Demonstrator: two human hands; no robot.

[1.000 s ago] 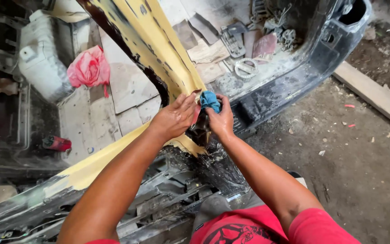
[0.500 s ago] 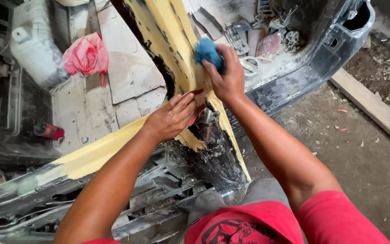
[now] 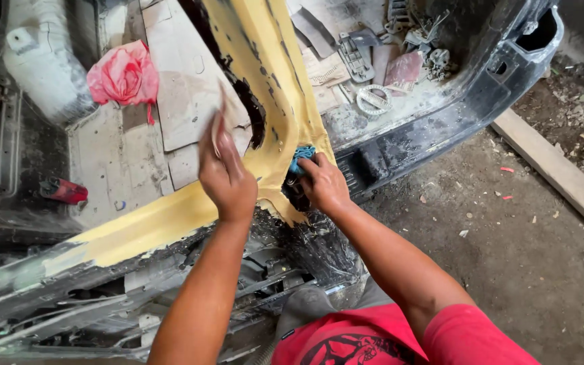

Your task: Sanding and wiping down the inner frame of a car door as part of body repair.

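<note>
Pressing a blue pad [image 3: 301, 160] against the yellow panel [image 3: 275, 81], the right hand [image 3: 324, 184] has its fingers curled tight round the pad, which shows only as a small blue edge above the knuckles. The pad sits at the bend of the panel, just where the yellow coat gives way to a dark, ragged patch below.

Left hand [image 3: 226, 174]: raised off the panel, fingers together and straight, edge-on to the camera and somewhat blurred. It holds nothing that can be seen; whether the fingertips touch the panel cannot be told.

Panel: a long bent body part, coated dull yellow with dark spots and a black torn strip along its left edge. It runs from the top of the view down to the bend, then off to the lower left.

Handling, as a judgement: the pad looks small, soft and light, easily squashed, best held as now with fingers wrapped over its back. The panel looks stiff but thin, probably flexing under a push; the torn edge looks sharp, so the smooth coated face is the safer place to steady it.

Around: a pink bag [image 3: 123, 73] on the floor sheets to the left, a red can [image 3: 64, 191] lower left, a dark bumper [image 3: 454, 115] to the right, a plank [image 3: 562, 176] on the dirt.
</note>
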